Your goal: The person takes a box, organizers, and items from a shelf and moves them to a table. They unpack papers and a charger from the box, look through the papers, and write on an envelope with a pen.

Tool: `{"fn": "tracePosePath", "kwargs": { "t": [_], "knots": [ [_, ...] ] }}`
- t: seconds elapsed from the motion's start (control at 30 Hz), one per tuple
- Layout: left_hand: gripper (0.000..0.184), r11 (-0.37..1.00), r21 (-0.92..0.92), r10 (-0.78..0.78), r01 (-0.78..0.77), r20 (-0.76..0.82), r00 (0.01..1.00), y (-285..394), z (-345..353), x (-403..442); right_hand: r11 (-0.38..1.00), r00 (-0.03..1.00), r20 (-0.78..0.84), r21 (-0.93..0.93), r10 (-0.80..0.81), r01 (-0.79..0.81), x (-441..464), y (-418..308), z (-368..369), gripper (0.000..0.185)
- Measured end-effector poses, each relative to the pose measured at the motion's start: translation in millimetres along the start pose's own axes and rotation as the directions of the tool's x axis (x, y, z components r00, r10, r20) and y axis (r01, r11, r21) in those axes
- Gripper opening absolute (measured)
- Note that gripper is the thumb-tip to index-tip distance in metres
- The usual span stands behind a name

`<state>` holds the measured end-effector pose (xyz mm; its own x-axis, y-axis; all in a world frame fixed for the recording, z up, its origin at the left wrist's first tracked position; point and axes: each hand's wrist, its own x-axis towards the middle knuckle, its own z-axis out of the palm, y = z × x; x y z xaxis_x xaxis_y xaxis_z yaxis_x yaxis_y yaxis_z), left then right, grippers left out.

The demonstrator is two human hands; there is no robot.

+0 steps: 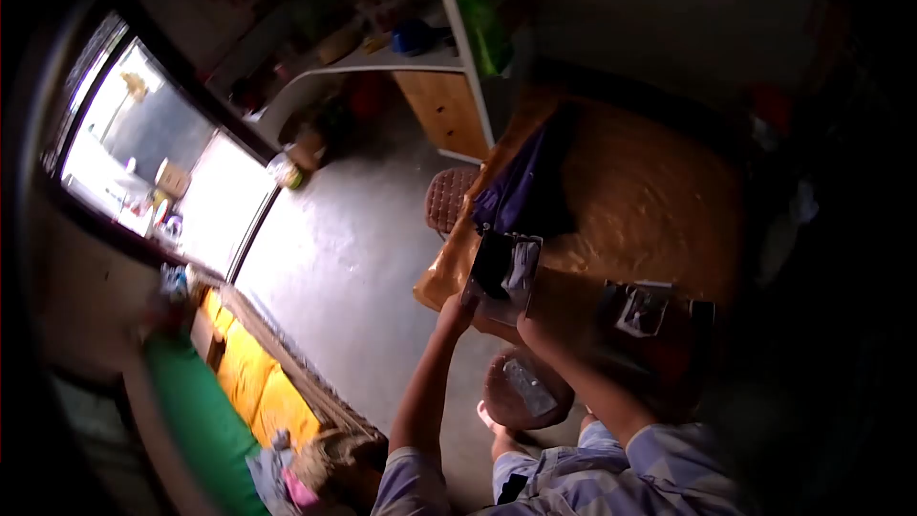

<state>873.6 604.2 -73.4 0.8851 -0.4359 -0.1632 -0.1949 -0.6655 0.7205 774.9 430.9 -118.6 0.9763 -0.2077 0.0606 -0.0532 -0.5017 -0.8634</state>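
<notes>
In front of me, at the edge of the table, is a small shallow box that looks open. Something black lies in its left part and a pale grey item in its right part; I cannot make out what they are. My left hand grips the box's near left side. At the near right corner, my right hand is closed on the box too, its fingers partly hidden. Below the hands, a clear plastic packet or tray rests on a round brown stool.
A brown glossy cloth covers the table, with dark purple fabric on it. Another small open case lies to the right. A padded stool stands beyond. Yellow cushions line a seat at left, near a bright doorway.
</notes>
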Motion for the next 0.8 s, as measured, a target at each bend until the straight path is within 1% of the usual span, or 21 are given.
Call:
{"fn": "tracePosePath", "kwargs": {
  "t": [0.03, 0.13, 0.17, 0.23, 0.27, 0.3, 0.37, 0.4, 0.43, 0.47, 0.5, 0.53, 0.57, 0.6, 0.63, 0.7, 0.73, 0.77, 0.8],
  "knots": [
    [0.029, 0.999, 0.013, 0.028, -0.029, 0.036, 0.999, -11, -8, 10, 1.000, 0.999, -0.030, -0.011, 0.010, -0.010, 4, -2, 10, 0.033],
    [0.028, 0.988, 0.037, 0.152, -0.153, 0.023, 0.988, -30, -24, 19, 0.998, 0.993, -0.112, -0.045, 0.031, -0.036, 14, -12, 34, 0.032],
    [0.032, 0.975, 0.116, 0.182, -0.189, 0.068, 0.981, -33, -30, 19, 0.997, 0.991, -0.126, -0.060, 0.035, -0.043, 14, -21, 34, 0.031],
    [0.037, 0.968, -0.176, 0.183, -0.179, 0.007, 0.983, -36, -37, -4, 0.998, 0.988, -0.140, -0.020, 0.059, -0.063, 3, -45, 24, 0.030],
    [0.039, 0.959, -0.199, 0.192, -0.203, -0.074, 0.979, -48, -33, -17, 0.994, 0.989, -0.121, 0.072, 0.088, -0.079, -13, -76, 2, 0.029],
    [0.041, 0.948, -0.220, 0.196, -0.228, -0.159, 0.968, -69, -26, -35, 0.978, 0.971, -0.186, 0.174, 0.150, -0.118, -34, -63, 10, 0.028],
    [0.042, 0.995, 0.062, 0.087, -0.082, -0.093, 0.992, -114, -17, -74, 0.973, 0.965, -0.237, 0.224, 0.116, -0.062, -87, -15, 26, 0.026],
    [0.038, 0.997, 0.079, -0.018, 0.015, 0.036, 0.999, -130, -15, -102, 0.989, 0.982, -0.191, 0.150, 0.015, 0.014, -124, 21, 26, 0.022],
    [0.027, 0.992, 0.117, 0.041, -0.056, 0.122, 0.992, -166, -4, -133, 0.992, 0.986, -0.142, 0.084, -0.085, 0.098, -161, 55, 25, 0.017],
    [0.018, 0.982, 0.079, 0.147, -0.172, 0.254, 0.956, -240, 24, -154, 0.879, 0.970, 0.138, 0.413, 0.200, -0.240, -217, 31, -7, 0.012],
    [0.025, 0.974, 0.205, -0.199, 0.097, 0.572, 0.796, -255, 30, -179, 0.707, 0.824, 0.308, 0.423, 0.476, -0.567, -275, 34, -25, 0.016],
    [0.033, 0.863, 0.423, -0.505, 0.276, 0.742, 0.441, -254, 34, -203, 0.657, 0.851, 0.118, 0.585, 0.512, -0.476, -353, 105, 11, 0.023],
    [0.039, 0.748, 0.539, -0.643, 0.387, 0.733, 0.221, -249, 38, -229, 0.620, 0.699, 0.226, 0.336, 0.678, -0.709, -420, 105, -13, 0.037],
    [0.044, 0.636, 0.621, -0.733, 0.458, 0.672, 0.106, -230, 44, -253, 0.557, 0.603, 0.230, 0.236, 0.764, -0.796, -485, 103, -33, 0.039],
    [0.038, 0.627, 0.651, -0.756, 0.428, 0.640, 0.135, -196, 49, -275, 0.489, 0.537, 0.191, 0.247, 0.822, -0.836, -555, 106, -42, 0.041],
    [0.035, 0.729, 0.611, -0.674, 0.309, 0.720, 0.165, -175, 103, -286, 0.367, 0.425, 0.136, 0.319, 0.895, -0.874, -679, 90, -64, 0.044],
    [0.033, 0.776, 0.575, -0.623, 0.258, 0.761, 0.179, -172, 136, -292, 0.327, 0.390, 0.107, 0.371, 0.915, -0.869, -731, 77, -75, 0.046],
    [0.036, 0.845, 0.504, -0.534, 0.176, 0.810, 0.244, -162, 173, -296, 0.288, 0.353, 0.081, 0.428, 0.932, -0.857, -775, 63, -84, 0.047],
    [0.039, 0.944, 0.329, -0.300, 0.000, 0.864, 0.405, -154, 223, -293, 0.236, 0.307, 0.067, 0.490, 0.950, -0.839, -809, 43, -96, 0.049]
  ]
}}
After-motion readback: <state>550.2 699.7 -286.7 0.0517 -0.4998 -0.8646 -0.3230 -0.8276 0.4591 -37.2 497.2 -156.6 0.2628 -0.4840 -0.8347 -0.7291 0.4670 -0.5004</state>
